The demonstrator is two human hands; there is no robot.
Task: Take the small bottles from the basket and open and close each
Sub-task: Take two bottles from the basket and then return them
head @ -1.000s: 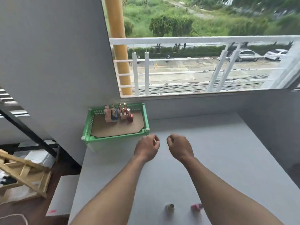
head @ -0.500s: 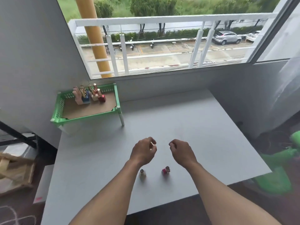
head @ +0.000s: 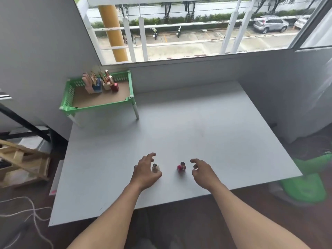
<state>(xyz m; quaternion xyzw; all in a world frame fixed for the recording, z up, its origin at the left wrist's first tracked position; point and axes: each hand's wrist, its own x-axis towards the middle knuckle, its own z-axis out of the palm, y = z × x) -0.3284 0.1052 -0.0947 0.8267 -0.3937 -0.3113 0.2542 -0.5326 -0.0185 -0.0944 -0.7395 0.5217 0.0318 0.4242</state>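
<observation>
Two small bottles stand near the front of the grey table (head: pixel 197 123): a pale one with a metallic cap (head: pixel 155 167) and a red one with a dark cap (head: pixel 181 167). My left hand (head: pixel 146 172) curves around the pale bottle, fingers spread behind it and thumb in front, without clearly gripping it. My right hand (head: pixel 202 171) hovers just right of the red bottle, fingers apart and empty. The green basket (head: pixel 98 106) stands on short legs at the table's back left, with several small bottles (head: pixel 100 83) clustered in its far corner.
A grey wall runs along the left, and a window with a white railing lies behind the table. Wooden frames and cords lie on the floor at the left. A green object sits on the floor at the right, beside the table's edge.
The view has tilted down and pulled back. Both hands dropped from loose fists above the table and opened, the left beside the pale bottle, the right beside the red one.
</observation>
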